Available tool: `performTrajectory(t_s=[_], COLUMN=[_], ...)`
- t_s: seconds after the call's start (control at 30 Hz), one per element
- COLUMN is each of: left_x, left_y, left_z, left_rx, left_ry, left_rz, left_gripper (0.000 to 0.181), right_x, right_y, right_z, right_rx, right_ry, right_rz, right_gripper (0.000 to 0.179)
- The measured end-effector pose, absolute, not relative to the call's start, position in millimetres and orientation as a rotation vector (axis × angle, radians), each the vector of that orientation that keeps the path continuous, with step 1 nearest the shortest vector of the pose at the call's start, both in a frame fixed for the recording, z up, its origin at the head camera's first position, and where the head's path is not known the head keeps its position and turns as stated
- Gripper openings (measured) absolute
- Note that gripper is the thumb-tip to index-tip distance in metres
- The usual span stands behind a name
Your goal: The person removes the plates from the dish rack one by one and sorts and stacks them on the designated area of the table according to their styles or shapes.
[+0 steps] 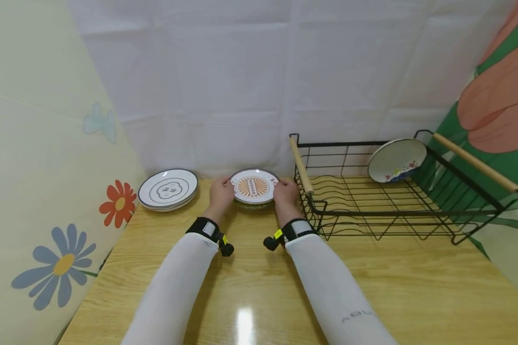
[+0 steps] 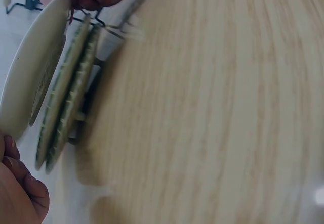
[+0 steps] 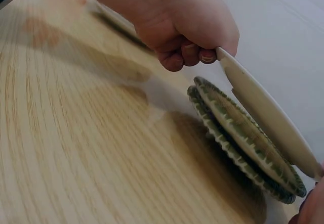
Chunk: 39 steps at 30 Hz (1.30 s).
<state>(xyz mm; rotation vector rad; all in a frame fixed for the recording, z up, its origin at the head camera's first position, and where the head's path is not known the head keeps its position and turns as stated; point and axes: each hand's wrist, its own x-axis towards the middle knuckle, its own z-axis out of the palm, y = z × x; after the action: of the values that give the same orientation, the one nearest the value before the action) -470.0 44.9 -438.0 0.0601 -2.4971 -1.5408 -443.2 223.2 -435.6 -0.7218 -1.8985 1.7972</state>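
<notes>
My left hand (image 1: 221,194) and right hand (image 1: 287,192) pinch opposite edges of a white plate (image 1: 263,195) with an orange sunburst print. The wrist views show this plate (image 2: 25,77) raised a little above two stacked green-rimmed plates (image 3: 243,143), with a gap between. From the head view, only a strip of the green-rimmed plates (image 1: 254,206) shows below it. The right wrist view has my left hand (image 3: 187,24) at the top and part of my right hand (image 3: 311,209) in the lower right corner.
White plates with dark rims (image 1: 172,189) are stacked at the left. Close to my right hand stands a black wire dish rack (image 1: 371,213) with wooden handles. One patterned dish (image 1: 393,160) leans at its far right. A white cloth (image 1: 207,96) hangs behind the wooden table (image 1: 259,287).
</notes>
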Motion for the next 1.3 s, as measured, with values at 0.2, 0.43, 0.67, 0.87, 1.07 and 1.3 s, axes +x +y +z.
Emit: performTrajectory(t_s=[0.2, 0.43, 0.67, 0.87, 1.07, 1.3], left_x=[-467.7, -469.3, -469.7, -470.1, -468.6, -468.6], left_y=[43.5, 41.3, 42.2, 43.1, 41.8, 38.5], left_z=[-447.5, -455.4, -453.7, -451.9, -449.4, -446.3], left_rx=[0.098, 0.132, 0.171, 0.171, 0.119, 0.053], left_ry=[-2.548, -2.582, -2.622, -2.631, -2.640, -2.711], left_rz=[-1.486, -1.465, -1.453, -1.445, -1.428, -1.444], left_gripper=[0.040, 0.040, 0.041, 0.041, 0.040, 0.044], right_x=[-446.6, -449.3, -449.6, -451.0, -450.8, -450.5], right_y=[223.1, 222.0, 223.5, 225.1, 226.5, 228.6], right_z=[-443.2, -446.7, -447.7, -448.3, -448.1, -445.8], right_rx=[-0.747, -0.763, -0.751, -0.711, -0.700, -0.728], right_ry=[-1.992, -2.045, -2.109, -2.153, -2.210, -2.272], right_rz=[1.742, 1.662, 1.621, 1.569, 1.555, 1.546], right_gripper=[0.032, 0.031, 0.031, 0.032, 0.035, 0.036])
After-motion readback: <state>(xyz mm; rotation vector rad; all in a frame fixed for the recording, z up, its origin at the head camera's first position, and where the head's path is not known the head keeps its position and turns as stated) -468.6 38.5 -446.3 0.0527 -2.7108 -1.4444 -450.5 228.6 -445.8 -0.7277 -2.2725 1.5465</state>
